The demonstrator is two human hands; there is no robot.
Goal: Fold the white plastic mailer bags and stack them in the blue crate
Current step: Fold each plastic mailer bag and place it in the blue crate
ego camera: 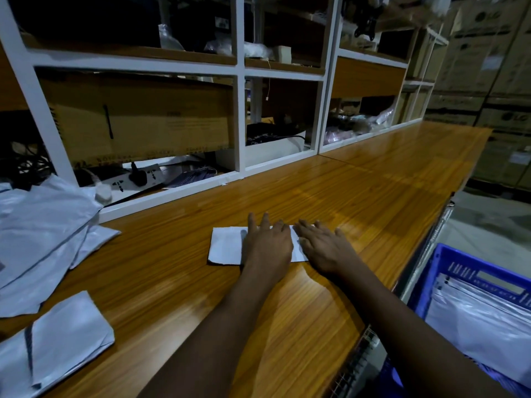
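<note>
The job looks partly done, with more left than finished. In the middle of the frame a folded white mailer bag (pixel 227 246) lies flat on the wooden worktop (pixel 359 196) as a narrow rectangle. Both hands rest on top of it. The left hand (pixel 267 244) lies palm down across its middle and the right hand (pixel 324 248) covers its right end. The fingers of both are straight and spread, pressing the plastic flat, not gripping it. I judge this to be the creasing step of one fold. Whether another fold is needed before the bag goes away cannot be told, since the hands cover much of it. At the lower right the blue crate (pixel 448 262) sits below the worktop's edge and already holds stacked mailer bags (pixel 488 320). Their number is hard to judge because the crate is cut off by the frame. At the left edge a loose heap of unfolded mailer bags (pixel 43 231) sprawls over the worktop, waiting its turn. In the lower left corner lies another mailer bag (pixel 69 337) that seems roughly folded over but has not been moved to the crate. What remains is to finish this bag, carry it right into the crate, then work through the heap on the left.
</note>
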